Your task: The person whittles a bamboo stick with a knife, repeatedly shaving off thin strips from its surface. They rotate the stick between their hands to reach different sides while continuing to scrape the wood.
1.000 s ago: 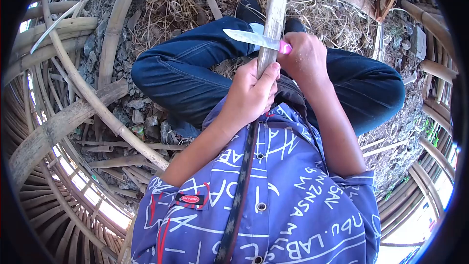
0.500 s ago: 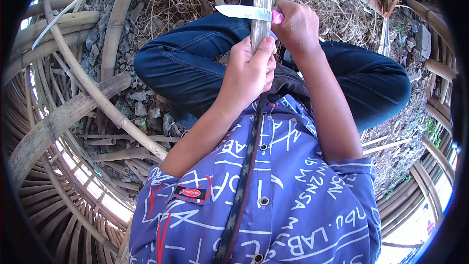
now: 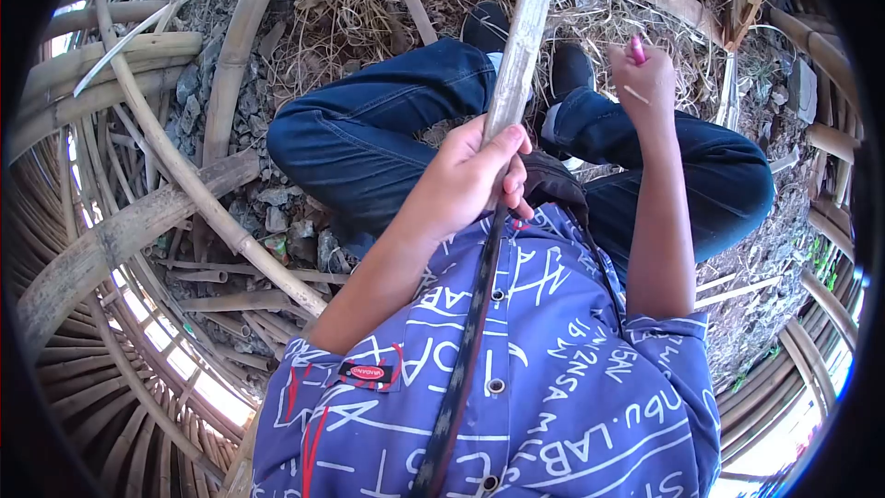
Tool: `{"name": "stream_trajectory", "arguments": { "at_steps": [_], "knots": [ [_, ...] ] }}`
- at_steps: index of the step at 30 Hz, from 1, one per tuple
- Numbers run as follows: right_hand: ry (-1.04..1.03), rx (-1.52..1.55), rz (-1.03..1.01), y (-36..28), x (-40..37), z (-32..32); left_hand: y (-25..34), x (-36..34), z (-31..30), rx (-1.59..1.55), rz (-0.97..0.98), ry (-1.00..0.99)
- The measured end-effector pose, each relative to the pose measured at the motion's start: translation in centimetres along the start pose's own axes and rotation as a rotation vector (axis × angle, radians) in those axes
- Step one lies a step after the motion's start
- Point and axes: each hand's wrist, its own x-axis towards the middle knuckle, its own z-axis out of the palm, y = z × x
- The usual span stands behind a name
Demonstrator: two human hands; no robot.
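Note:
My left hand (image 3: 475, 175) is wrapped round the lower end of a pale bamboo strip (image 3: 525, 41), which slants up and slightly right from my lap. To the right, above my bent knee, my right hand (image 3: 645, 83) is closed on a pink handle (image 3: 637, 50). The blade of that knife cannot be made out now. A gap separates the pink handle from the strip. A thin pale sliver lies against the back of my right hand.
Long bamboo poles (image 3: 198, 198) cross on the left over grey stones (image 3: 277, 207). Dry straw and shavings (image 3: 346, 14) cover the ground ahead. My shoes (image 3: 572, 69) rest beyond the strip's lower end. More bamboo pieces (image 3: 834, 140) stand at the right edge.
My right hand has moved away from the strip to the right and slightly down, taking the pink-handled knife with it. The strip's upper end has tilted right; my left hand still grips it.

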Motion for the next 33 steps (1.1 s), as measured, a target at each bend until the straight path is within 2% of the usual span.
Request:
{"name": "stream_trajectory", "arguments": {
  "at_steps": [6,8,11,13,19,28,29,30,31,32,33],
  "knots": [
    [-0.163,0.053,-0.122,-3.5,-5.1,-0.6,0.6,0.5,-1.5,0.024,-0.082,-0.008],
    [-0.166,0.055,-0.261,-4.8,-6.7,-0.4,1.1,0.7,-1.8,-0.051,-0.161,-0.011],
    [-0.151,-0.128,-0.407,-6.0,-7.8,0.4,1.1,0.8,-1.3,-0.125,-0.166,0.017],
    [-0.173,-0.198,-0.412,-5.8,-7.6,0.8,0.7,0.7,-0.8,-0.150,-0.167,0.023],
    [-0.206,-0.328,-0.438,-5.5,-5.4,2.1,-0.2,0.6,0.5,0.129,0.022,0.160],
    [-0.094,-0.381,-0.529,-6.4,-3.1,3.8,0.2,1.1,0.3,0.139,0.070,0.229],
    [-0.066,-0.411,-0.420,-6.1,-2.0,4.7,-0.1,1.0,0.7,0.144,0.054,0.250],
    [-0.089,-0.386,-0.173,-6.2,0.0,4.1,-0.6,0.7,1.2,0.146,0.036,0.274],
    [0.024,-0.367,-0.199,-3.0,3.7,4.2,-2.0,0.0,1.8,0.132,0.039,0.246],
    [-0.036,-0.394,-0.116,-3.5,5.0,1.6,-2.4,-0.7,2.0,-0.007,-0.016,0.177],
    [-0.020,-0.426,-0.102,-2.9,6.4,0.5,-2.1,-0.8,1.3,0.013,-0.016,0.198]
  ]
}}
